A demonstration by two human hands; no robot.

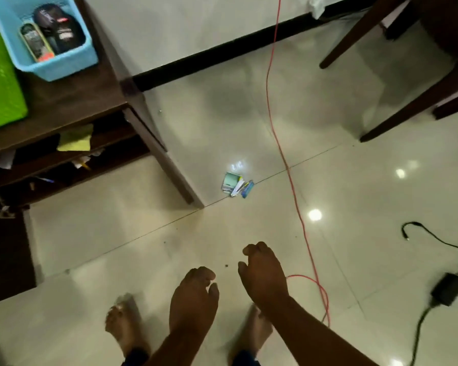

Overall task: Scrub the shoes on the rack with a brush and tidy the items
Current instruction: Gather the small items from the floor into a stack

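Note:
My left hand point(193, 299) and my right hand point(263, 276) hang side by side over the tiled floor at the bottom middle, fingers loosely curled, holding nothing. A small heap of packets and a blue item point(237, 185) lies on the floor ahead of them, by the leg of the dark wooden rack point(72, 101) on the left. On the rack's top stands a light blue basket point(64, 67) with dark bottles in it, next to a green box point(0, 88). A yellow cloth point(76, 138) lies on a lower shelf. No shoe or brush is clearly visible.
A red cord point(280, 143) runs across the floor from the wall to beside my right hand. A black power adapter point(447, 287) with its cable lies at the right. Dark chair legs point(418, 101) stand at the top right. My bare feet are below my hands.

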